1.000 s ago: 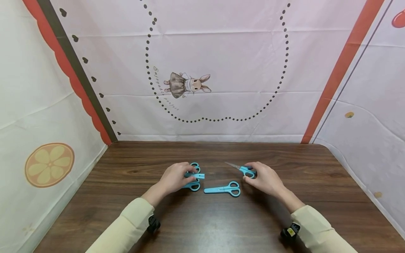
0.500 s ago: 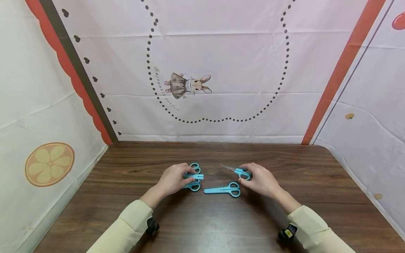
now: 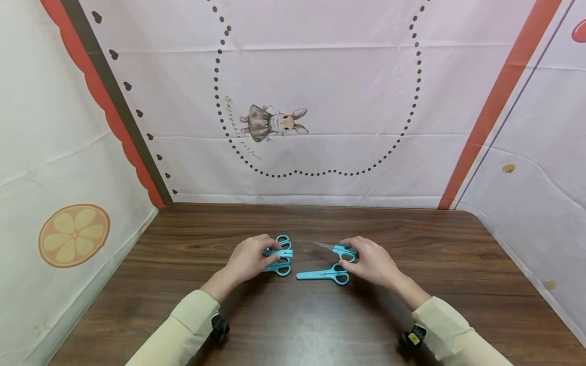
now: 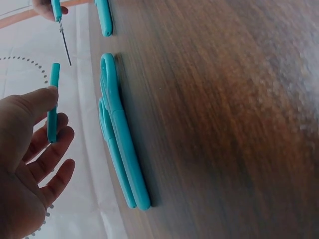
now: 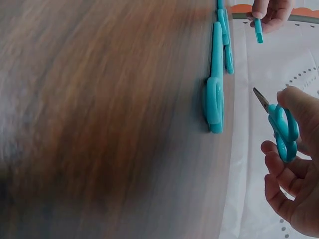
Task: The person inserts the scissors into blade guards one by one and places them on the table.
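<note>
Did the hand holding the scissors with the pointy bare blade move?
Yes. The right hand with its uncapped scissors has slid left, closer to the capped scissors lying still on the table.

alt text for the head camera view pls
Two hands work over a dark wooden table: the left hand holds a blue blade cover, and the right hand holds small blue scissors with bare blades. Capped scissors lie between them.
</note>
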{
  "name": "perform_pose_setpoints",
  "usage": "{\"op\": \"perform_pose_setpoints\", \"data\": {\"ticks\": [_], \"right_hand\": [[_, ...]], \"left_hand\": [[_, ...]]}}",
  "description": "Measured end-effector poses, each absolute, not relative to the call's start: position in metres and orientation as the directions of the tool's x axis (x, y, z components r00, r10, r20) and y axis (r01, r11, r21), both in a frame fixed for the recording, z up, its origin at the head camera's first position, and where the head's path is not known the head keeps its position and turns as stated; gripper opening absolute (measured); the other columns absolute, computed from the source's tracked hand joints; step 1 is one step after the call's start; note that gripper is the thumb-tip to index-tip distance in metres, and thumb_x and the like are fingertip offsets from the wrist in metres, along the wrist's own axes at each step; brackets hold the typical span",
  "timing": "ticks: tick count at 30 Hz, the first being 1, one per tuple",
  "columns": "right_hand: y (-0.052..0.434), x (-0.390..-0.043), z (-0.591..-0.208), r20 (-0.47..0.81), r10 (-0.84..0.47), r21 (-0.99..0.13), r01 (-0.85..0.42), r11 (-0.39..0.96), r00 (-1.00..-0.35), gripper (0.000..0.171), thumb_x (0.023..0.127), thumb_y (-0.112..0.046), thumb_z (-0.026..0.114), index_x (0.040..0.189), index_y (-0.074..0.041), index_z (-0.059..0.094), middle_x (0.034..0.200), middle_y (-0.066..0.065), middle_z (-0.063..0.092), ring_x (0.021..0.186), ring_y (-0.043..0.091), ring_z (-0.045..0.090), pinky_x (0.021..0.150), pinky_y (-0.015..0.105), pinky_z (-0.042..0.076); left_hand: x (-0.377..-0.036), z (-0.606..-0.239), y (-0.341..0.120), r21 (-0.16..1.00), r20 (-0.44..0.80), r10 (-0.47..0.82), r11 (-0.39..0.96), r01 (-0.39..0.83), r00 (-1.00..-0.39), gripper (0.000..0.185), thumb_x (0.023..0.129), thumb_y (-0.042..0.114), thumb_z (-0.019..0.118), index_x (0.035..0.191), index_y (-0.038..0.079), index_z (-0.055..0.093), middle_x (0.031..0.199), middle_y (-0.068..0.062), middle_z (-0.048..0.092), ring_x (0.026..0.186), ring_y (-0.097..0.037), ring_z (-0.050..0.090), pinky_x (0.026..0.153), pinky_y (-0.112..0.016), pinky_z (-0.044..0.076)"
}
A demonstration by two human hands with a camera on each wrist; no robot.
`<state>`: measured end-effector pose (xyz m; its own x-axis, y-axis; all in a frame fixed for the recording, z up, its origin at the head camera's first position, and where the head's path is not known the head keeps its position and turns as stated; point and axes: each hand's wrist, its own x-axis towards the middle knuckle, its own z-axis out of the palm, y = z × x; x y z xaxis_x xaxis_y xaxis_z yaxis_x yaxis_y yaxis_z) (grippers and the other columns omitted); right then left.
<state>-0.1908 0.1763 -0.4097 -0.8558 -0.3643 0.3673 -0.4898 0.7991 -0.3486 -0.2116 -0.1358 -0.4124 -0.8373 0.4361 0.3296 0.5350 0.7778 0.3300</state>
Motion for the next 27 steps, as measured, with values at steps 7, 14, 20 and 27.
{"op": "perform_pose_setpoints", "data": {"ticks": [7,14,20,27], "right_hand": [[0.174,-0.192,-0.405,0.372,-0.390,-0.354,-0.518,0.779,-0.842,0.040,0.076,-0.032,0.073,0.112,-0.016,0.063,0.095,-0.005,0.061,0.068,0.005,0.048,0.056,0.021,0.040],[0.174,-0.196,-0.404,0.368,-0.409,-0.361,-0.534,0.764,-0.835,0.040,0.077,-0.031,0.073,0.113,-0.016,0.062,0.095,-0.006,0.060,0.066,0.004,0.047,0.055,0.020,0.039],[0.177,-0.201,-0.405,0.383,-0.435,-0.366,-0.566,0.739,-0.815,0.039,0.078,-0.030,0.073,0.113,-0.017,0.062,0.094,-0.007,0.060,0.066,0.005,0.048,0.055,0.019,0.039],[0.178,-0.207,-0.407,0.395,-0.461,-0.367,-0.597,0.714,-0.794,0.039,0.078,-0.030,0.072,0.113,-0.018,0.062,0.096,-0.008,0.060,0.065,0.006,0.047,0.054,0.019,0.038]], "left_hand": [[-0.214,-0.413,-0.134,0.328,0.348,0.421,0.782,0.530,-0.837,0.013,0.081,0.026,0.071,0.093,0.025,0.069,0.088,0.015,0.060,0.072,-0.002,0.055,0.062,-0.024,0.045],[-0.217,-0.414,-0.130,0.350,0.348,0.384,0.793,0.498,-0.855,0.016,0.081,0.026,0.071,0.097,0.022,0.069,0.093,0.011,0.062,0.071,-0.005,0.057,0.061,-0.025,0.044],[-0.222,-0.416,-0.125,0.362,0.347,0.363,0.799,0.481,-0.865,0.016,0.081,0.025,0.071,0.097,0.022,0.069,0.093,0.010,0.062,0.075,-0.007,0.059,0.062,-0.026,0.045],[-0.228,-0.418,-0.120,0.363,0.351,0.354,0.802,0.474,-0.867,0.016,0.082,0.026,0.070,0.097,0.023,0.069,0.093,0.011,0.062,0.074,-0.005,0.058,0.062,-0.024,0.045]]}}
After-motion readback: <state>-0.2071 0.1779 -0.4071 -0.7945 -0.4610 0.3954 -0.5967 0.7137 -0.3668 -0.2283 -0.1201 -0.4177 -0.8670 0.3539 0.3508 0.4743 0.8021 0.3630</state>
